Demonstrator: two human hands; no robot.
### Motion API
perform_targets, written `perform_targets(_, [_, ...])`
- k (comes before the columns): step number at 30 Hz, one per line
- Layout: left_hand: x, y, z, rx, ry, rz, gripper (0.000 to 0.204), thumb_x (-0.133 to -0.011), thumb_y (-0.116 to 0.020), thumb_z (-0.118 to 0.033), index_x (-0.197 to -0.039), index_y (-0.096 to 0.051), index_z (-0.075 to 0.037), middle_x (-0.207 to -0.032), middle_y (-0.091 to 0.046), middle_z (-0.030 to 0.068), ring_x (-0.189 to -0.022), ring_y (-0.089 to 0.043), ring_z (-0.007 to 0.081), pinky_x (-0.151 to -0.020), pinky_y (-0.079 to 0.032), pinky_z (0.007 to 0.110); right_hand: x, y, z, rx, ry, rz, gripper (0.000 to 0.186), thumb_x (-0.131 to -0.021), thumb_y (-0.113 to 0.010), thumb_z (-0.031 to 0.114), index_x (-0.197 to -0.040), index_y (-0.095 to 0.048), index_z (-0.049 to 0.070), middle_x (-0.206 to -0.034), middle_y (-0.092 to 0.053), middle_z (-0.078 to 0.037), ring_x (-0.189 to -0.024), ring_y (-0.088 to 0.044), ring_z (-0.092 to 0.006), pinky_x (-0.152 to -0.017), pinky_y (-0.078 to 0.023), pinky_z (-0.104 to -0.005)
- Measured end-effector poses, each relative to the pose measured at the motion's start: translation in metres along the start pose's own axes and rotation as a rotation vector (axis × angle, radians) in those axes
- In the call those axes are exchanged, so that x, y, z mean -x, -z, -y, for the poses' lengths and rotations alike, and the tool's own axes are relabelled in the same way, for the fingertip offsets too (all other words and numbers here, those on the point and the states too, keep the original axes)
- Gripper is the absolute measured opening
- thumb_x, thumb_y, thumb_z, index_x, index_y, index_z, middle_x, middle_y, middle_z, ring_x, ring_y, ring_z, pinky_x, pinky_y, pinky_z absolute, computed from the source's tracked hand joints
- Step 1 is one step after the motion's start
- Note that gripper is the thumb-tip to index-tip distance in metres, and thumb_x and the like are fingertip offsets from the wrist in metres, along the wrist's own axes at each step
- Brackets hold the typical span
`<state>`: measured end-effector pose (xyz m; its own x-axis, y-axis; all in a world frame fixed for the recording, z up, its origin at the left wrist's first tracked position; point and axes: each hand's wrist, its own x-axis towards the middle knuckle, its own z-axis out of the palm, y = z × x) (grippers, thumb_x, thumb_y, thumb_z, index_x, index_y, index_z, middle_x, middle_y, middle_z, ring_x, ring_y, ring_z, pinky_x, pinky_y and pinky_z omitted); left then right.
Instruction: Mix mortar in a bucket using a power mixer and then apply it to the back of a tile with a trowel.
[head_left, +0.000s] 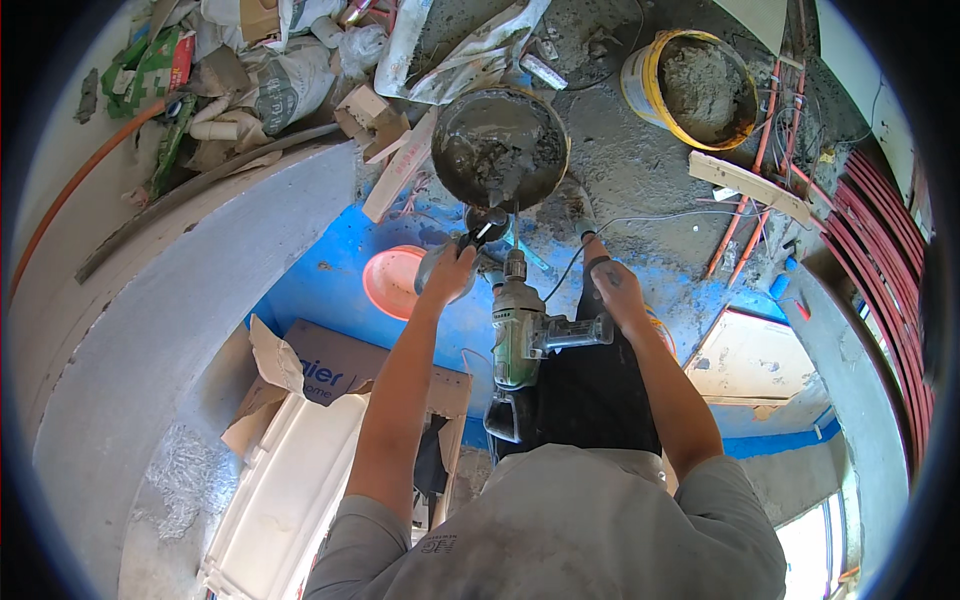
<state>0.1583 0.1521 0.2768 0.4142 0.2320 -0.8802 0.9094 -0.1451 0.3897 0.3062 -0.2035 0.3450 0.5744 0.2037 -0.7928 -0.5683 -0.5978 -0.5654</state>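
Wet grey mix (500, 150) sits lumpy in the bucket (567, 158), seemingly part-blended with smoothing left, the mixing drill (515, 340) pointing toward it, the left hand (448, 277) wrapped round a dark-handled tool (484, 234), the right hand's (616, 288) grip impossible to tell.

We log a round bucket (565, 160) of wet grey mortar (500, 160), upright on the floor (620, 150); green-and-grey drill (516, 345), shaft (516, 230) reaching bucket's near rim; dark-handled tool (485, 233) left of shaft.
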Motion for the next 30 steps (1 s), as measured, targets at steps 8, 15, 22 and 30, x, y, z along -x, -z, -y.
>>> perform_targets(8, [-0.013, -0.010, 0.003, 0.072, 0.100, -0.016, 0.055, -0.103, -0.053, -0.050, -0.124, -0.063, 0.000, -0.113, -0.069, 0.0320, -0.112, -0.066, 0.0494, -0.096, -0.049, 0.052, 0.000, 0.002, -0.003, -0.035, -0.030, -0.001, 0.030, -0.101, -0.073, 0.027, -0.099, -0.070, -0.003, -0.083, -0.070, -0.010, -0.080, -0.067, -0.0172, -0.075, -0.053, -0.0351])
perform_targets(15, [-0.024, -0.014, 0.007, 0.068, 0.065, -0.043, 0.056, -0.104, -0.053, -0.049, -0.127, -0.063, 0.001, -0.115, -0.070, 0.0320, -0.113, -0.067, 0.0496, -0.099, -0.049, 0.051, 0.002, 0.004, 0.003, -0.021, -0.092, 0.020, 0.032, -0.100, -0.073, 0.029, -0.102, -0.071, -0.004, -0.084, -0.072, -0.010, -0.079, -0.068, -0.0182, -0.074, -0.053, -0.0356])
perform_targets(22, [-0.031, -0.008, 0.010, 0.031, -0.057, -0.163, 0.045, -0.102, -0.061, -0.046, -0.100, -0.069, -0.002, -0.072, -0.063, 0.0058, -0.061, -0.061, 0.0155, -0.056, -0.048, 0.034, 0.000, -0.002, 0.009, 0.006, 0.028, -0.009, 0.032, -0.100, -0.074, 0.029, -0.104, -0.072, -0.003, -0.082, -0.071, -0.010, -0.078, -0.068, -0.0176, -0.072, -0.052, -0.0353])
perform_targets(30, [-0.026, -0.005, -0.014, 0.024, 0.010, -0.010, 0.057, -0.103, -0.053, -0.047, -0.126, -0.061, 0.005, -0.118, -0.069, 0.0363, -0.117, -0.064, 0.0537, -0.100, -0.048, 0.053, 0.000, -0.002, 0.016, -0.034, 0.082, 0.088, 0.030, -0.103, -0.072, 0.025, -0.115, -0.070, -0.002, -0.092, -0.071, -0.006, -0.080, -0.066, -0.0122, -0.072, -0.053, -0.0318])
